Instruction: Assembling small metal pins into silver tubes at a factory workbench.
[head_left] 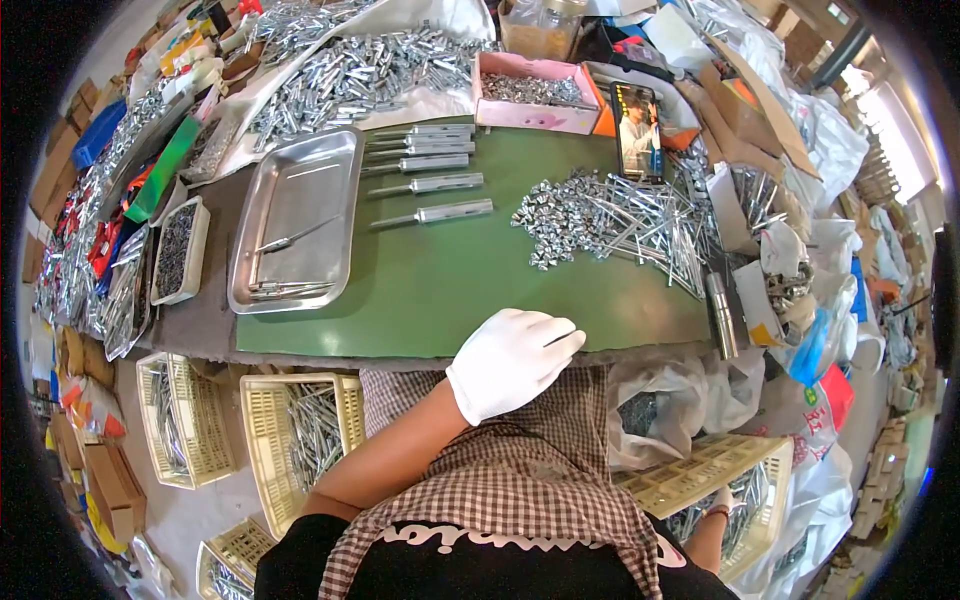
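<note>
My left hand (515, 365), in a white glove, rests at the front edge of the green work mat (430, 315). Its fingers lie extended close together, and nothing shows in its grasp. Low on the right, my right hand (724, 497) reaches into a cream plastic crate (700, 474) of metal parts; its fingers are hidden. On the mat lie several metal cylinders with thin rods (455, 212), side by side. A pile of small shiny metal pieces (560, 220) sits right of them, against loose thin rods (665, 235).
A steel tray (347, 220) with a few thin parts stands at the left. Behind are a pink box (540, 117) of small parts and a phone (638, 140) propped upright. A thick metal tube (721, 315) lies at the right edge. Another crate (260, 440) stands below, left.
</note>
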